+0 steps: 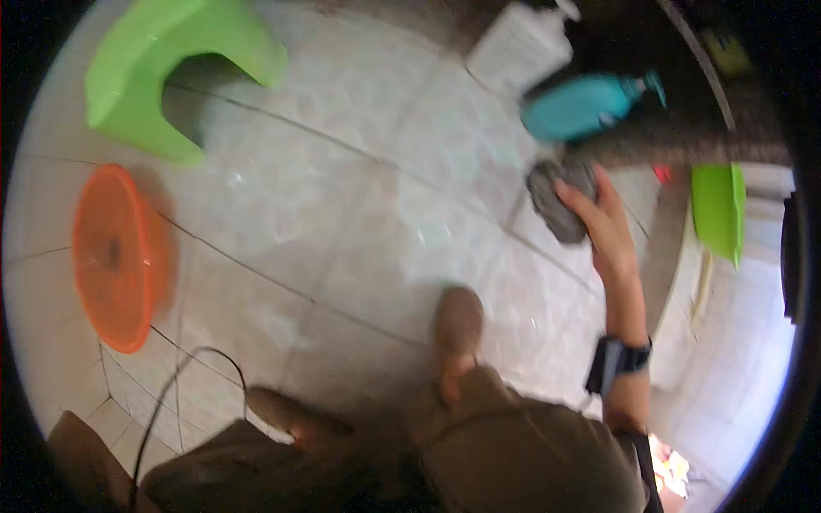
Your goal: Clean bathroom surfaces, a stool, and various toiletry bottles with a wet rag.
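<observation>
My right hand (604, 227) reaches forward at the right and grips a lumpy grey wad (564, 201), which looks like a bunched cloth. The thumb presses on top of it, and the other fingers are partly hidden behind it. Just beyond the wad lies a teal pump bottle (577, 107), tilted on its side. Farther off is a white pump bottle (519, 49), leaning as well. My left hand is out of the picture.
A green plastic stool (145, 60) stands at the far left, with an orange basin (111, 256) nearer. Pale tiles (342, 214) cover the floor. To the right are a bright green plastic piece (718, 209) and a pale ledge. A dark cable (158, 406) loops at the lower left.
</observation>
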Action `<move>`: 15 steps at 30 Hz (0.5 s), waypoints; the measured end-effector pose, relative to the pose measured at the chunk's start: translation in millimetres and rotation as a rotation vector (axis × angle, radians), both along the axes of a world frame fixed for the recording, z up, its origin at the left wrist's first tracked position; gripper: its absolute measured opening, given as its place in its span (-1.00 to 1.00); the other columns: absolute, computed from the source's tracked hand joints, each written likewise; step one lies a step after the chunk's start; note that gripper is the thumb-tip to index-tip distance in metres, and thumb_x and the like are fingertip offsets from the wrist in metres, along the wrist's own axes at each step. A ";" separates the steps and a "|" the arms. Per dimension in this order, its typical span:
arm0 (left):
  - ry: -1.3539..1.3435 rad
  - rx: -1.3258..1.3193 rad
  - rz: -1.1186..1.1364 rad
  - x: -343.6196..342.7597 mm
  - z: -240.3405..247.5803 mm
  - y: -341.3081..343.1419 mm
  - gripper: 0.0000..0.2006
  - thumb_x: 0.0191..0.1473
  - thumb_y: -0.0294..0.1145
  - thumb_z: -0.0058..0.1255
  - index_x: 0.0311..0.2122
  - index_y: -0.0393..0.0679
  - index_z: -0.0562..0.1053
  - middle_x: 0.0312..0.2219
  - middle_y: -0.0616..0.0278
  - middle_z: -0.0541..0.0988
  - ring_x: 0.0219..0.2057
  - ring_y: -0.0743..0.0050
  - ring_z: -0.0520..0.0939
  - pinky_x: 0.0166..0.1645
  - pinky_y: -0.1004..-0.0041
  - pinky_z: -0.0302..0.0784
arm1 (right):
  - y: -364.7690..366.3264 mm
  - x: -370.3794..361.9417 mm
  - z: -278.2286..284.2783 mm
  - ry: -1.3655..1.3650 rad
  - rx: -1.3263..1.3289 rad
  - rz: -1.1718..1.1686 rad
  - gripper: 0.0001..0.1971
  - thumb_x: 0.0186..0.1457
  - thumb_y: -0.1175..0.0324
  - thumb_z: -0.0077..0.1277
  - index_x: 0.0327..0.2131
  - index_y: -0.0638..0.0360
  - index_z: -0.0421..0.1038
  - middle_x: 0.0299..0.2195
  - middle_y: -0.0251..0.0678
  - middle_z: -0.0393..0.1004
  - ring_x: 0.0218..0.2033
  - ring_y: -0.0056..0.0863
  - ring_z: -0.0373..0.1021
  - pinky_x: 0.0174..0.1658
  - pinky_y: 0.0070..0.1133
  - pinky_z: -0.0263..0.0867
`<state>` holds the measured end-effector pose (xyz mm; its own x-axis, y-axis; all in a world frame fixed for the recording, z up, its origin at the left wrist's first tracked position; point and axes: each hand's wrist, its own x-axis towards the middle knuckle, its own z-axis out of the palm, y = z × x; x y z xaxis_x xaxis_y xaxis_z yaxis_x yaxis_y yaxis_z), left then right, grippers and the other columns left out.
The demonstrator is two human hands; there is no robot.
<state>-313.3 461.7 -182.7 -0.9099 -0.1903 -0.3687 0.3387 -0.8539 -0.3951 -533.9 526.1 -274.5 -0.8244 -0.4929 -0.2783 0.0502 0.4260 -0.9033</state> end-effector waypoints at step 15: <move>0.249 -1.605 -0.074 -1.1 28.4 -167.1 -0.47 0.07 0.01 -0.41 0.03 -0.16 0.21 -0.02 0.13 0.32 -0.01 0.35 0.33 0.05 0.26 0.18 | -65.6 -66.8 9.7 0.379 -0.280 -0.205 -0.62 -0.02 0.36 0.02 -0.15 0.29 0.16 -0.27 -0.29 0.34 -0.26 -0.55 0.26 -0.13 -0.61 0.20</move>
<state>-314.5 294.5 -154.3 -0.9376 -0.1682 0.3044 0.3476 -0.4301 0.8332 -600.7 460.5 -264.8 -0.9293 -0.3234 0.1784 -0.2457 0.1804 -0.9524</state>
